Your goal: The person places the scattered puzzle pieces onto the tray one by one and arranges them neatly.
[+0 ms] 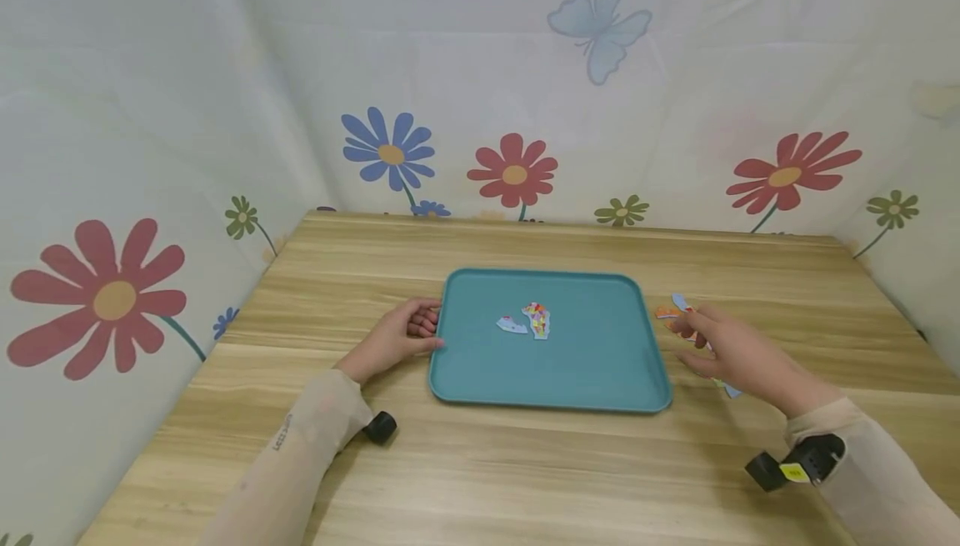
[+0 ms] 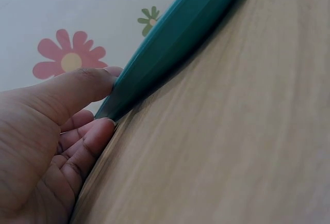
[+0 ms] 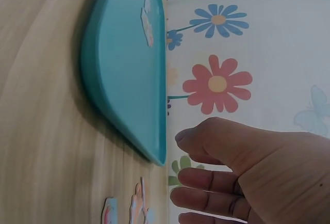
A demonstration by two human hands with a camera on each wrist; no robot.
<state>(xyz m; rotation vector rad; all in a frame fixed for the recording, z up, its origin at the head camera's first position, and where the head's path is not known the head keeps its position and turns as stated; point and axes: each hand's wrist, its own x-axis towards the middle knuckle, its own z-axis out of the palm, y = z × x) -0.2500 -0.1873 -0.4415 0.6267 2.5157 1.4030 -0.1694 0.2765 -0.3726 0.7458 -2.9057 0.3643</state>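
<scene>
A teal tray (image 1: 600, 363) lies on the table. My left hand (image 1: 395, 338) grips its left rim, thumb on top and curled fingers against the outer side, as the left wrist view shows. Inside the tray are two puzzle pieces: a pale blue one (image 1: 512, 326) and a multicoloured one (image 1: 539, 323). To the right of the tray, my right hand (image 1: 738, 354) hovers over several loose puzzle pieces, among them an orange one (image 1: 666, 313) and a blue one (image 1: 733, 391). Its fingers are loosely bent with nothing between them. The hand hides part of these pieces.
The wooden table (image 1: 525, 471) reaches back to a white curtain (image 1: 675, 112) printed with flowers and a butterfly. A black wrist camera (image 1: 381, 428) sits on the left sleeve, another black camera (image 1: 767, 471) on the right.
</scene>
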